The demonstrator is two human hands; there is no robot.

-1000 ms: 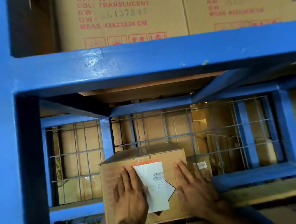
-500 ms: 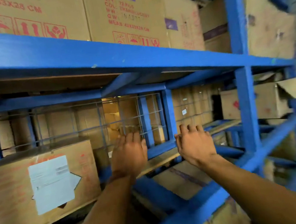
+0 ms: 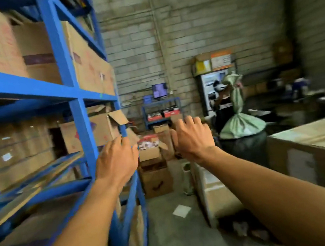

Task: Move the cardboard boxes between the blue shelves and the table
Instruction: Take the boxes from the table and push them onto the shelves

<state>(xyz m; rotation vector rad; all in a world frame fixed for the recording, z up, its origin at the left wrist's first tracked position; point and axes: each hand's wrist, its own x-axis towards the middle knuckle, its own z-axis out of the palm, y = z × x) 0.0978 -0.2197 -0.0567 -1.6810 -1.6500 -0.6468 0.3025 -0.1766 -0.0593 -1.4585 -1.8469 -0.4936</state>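
A bare floor aisle [image 3: 172,235] runs between blue shelves [image 3: 77,113] and stacked boxes [image 3: 214,194].

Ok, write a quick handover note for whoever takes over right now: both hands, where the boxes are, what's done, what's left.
Left hand: open, empty, raised by the blue shelves.
Right hand: open, empty, raised over the aisle.
Cardboard boxes sit on the shelf levels at left; floor boxes stand ahead.
Done: nothing in transit.
Left: fetch the next box; the flat brown surface at right may be the table, too blurred to be sure.
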